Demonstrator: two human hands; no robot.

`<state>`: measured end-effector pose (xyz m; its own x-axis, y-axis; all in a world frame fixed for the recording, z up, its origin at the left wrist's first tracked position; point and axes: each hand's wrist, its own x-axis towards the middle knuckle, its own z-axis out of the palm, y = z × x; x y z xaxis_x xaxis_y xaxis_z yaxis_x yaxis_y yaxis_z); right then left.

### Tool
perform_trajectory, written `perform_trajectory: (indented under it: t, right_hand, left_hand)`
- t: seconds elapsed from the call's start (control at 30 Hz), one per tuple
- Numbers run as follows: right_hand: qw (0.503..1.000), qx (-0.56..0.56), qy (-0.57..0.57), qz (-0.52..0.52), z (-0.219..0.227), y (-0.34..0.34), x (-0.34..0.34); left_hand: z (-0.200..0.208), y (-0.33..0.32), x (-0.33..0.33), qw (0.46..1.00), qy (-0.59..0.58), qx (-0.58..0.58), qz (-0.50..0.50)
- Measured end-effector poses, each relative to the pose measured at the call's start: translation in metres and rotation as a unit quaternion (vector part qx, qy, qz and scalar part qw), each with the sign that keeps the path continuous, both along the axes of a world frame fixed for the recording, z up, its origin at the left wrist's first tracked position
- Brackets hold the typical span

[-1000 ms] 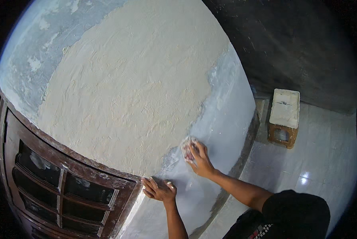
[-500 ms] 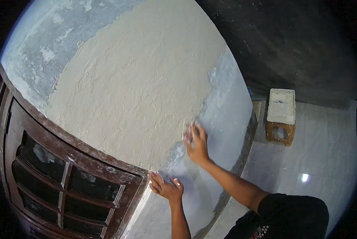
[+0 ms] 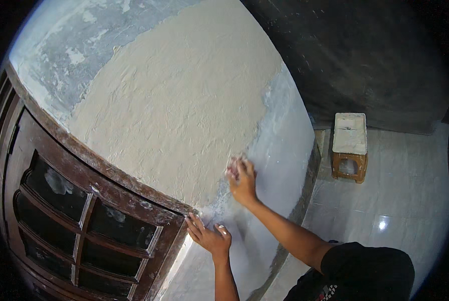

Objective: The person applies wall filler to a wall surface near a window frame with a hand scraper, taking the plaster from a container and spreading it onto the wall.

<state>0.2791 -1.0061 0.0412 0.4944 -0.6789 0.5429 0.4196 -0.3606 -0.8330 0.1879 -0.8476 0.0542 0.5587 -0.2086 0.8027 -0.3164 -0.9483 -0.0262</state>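
A broad patch of cream-coloured textured plaster [image 3: 179, 100] covers the middle of the wall, with bare grey-white wall [image 3: 279, 145] along its right side. My right hand [image 3: 243, 183] presses at the patch's lower right edge. Its fingers are curled and smeared with whitish paste; motion blur hides what they grip, if anything. Lower and to the left, my left hand [image 3: 212, 238] lies against the wall beside the upper corner of the door frame. Its fingers are stretched out, with white paste on the thumb and fingertips, and nothing shows in it.
A dark brown wooden door [image 3: 84, 220] with glass panes fills the lower left. On the tiled floor [image 3: 385, 200] to the right stands a brown stool [image 3: 350, 167] bearing a paste-coated tray [image 3: 350, 134]. A dark wall [image 3: 375, 65] rises behind it.
My right hand has shifted slightly left and down along the edge of the plaster. My left hand stays by the door corner. The whole view has turned a little.
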Motion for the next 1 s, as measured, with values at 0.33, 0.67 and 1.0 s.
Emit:
perform_trajectory:
  t: [0.33, 0.67, 1.0]
  right_hand:
    - [1.000, 0.005, 0.019, -0.016, 0.013, 0.014, -0.014]
    - [0.998, -0.003, 0.024, 0.052, 0.007, 0.033, -0.036]
    - [0.989, -0.089, -0.056, 0.104, -0.011, 0.028, -0.048]
  left_hand:
    - [-0.019, 0.026, 0.019, 0.995, -0.083, 0.049, -0.039]
    - [-0.019, 0.024, 0.019, 0.994, -0.089, 0.058, -0.031]
    - [-0.020, 0.028, 0.019, 0.994, -0.091, 0.051, -0.033]
